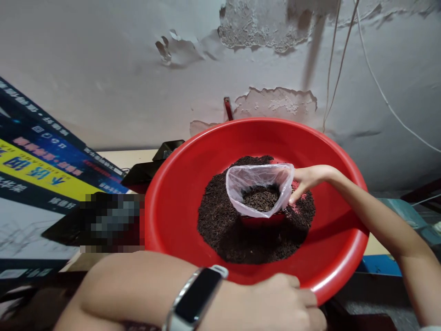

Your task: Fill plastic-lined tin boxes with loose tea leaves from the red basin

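Note:
My right hand (305,180) reaches in from the right and grips the side of a small box, partly hidden behind its bag and sunk among dark loose bits. A clear plastic bag (237,191) lines the box and folds over its rim. Inside lie dark brown, tea-like pieces (261,198). More of this loose material (215,216) covers the bottom of a large red basin (175,202). My left hand (279,303), with a watch (198,294) on its wrist, is at the basin's near rim. Its fingers are curled; what they hold, if anything, is hidden.
Dark open boxes (143,172) stand left of the basin, near a blue and yellow printed board (44,156). Behind is a wall (120,69) with peeling plaster and hanging cords (339,64). A teal object (403,214) lies to the right.

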`<state>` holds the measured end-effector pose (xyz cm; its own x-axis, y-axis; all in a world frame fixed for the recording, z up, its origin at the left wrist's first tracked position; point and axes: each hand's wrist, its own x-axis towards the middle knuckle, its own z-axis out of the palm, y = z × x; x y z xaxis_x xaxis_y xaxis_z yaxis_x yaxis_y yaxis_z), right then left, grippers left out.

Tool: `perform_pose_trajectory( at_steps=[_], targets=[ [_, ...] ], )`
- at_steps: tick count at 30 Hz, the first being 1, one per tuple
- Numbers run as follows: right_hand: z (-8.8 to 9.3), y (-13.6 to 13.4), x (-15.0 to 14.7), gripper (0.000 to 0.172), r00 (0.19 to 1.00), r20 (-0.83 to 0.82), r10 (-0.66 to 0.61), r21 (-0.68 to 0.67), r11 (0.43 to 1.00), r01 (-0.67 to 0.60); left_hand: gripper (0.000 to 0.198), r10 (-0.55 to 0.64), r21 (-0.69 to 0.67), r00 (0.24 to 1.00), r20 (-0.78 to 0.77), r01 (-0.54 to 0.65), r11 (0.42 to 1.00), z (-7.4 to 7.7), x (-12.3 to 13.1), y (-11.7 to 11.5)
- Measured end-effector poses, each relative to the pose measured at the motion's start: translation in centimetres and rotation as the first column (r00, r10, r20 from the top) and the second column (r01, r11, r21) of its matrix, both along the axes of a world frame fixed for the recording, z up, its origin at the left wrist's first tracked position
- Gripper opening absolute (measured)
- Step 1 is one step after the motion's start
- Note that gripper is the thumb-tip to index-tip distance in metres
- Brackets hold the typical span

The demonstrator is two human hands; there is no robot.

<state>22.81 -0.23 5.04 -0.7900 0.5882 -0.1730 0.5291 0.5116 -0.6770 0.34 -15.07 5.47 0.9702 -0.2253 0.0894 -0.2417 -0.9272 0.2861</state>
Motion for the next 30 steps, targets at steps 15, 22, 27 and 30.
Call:
perform_pose_trajectory(
  at_steps=[15, 22, 27, 30],
  targets=[
    [4.1, 0.7, -0.6, 0.068, 0.97, -0.108, -0.216, -0.112, 0.973, 0.204, 0.079, 0.662, -0.415, 0.661, -0.353, -0.745, 0.522, -0.7, -8.9, 15.1],
    [5.1, 2.2, -5.0, 0.014, 0.921, 0.044, -0.387, -0.023, 0.921, 0.388, 0.057, 0.809, -0.568, 0.47, -0.354, -0.795, 0.213, 3.5, -7.1, 17.4],
    [6.0, 1.6, -5.8, 0.013, 0.889, -0.05, -0.455, 0.279, 0.848, 0.45, 0.024, 0.906, -0.31, 0.389, -0.168, -0.893, 0.326, 4.5, -3.4, 16.4],
    [6.2, 0.6, -5.1, 0.017, 0.879, -0.072, -0.471, 0.408, 0.791, 0.457, 0.017, 0.955, -0.305, 0.298, 0.002, -0.909, 0.284, 5.6, -3.6, 16.1]
  ],
)
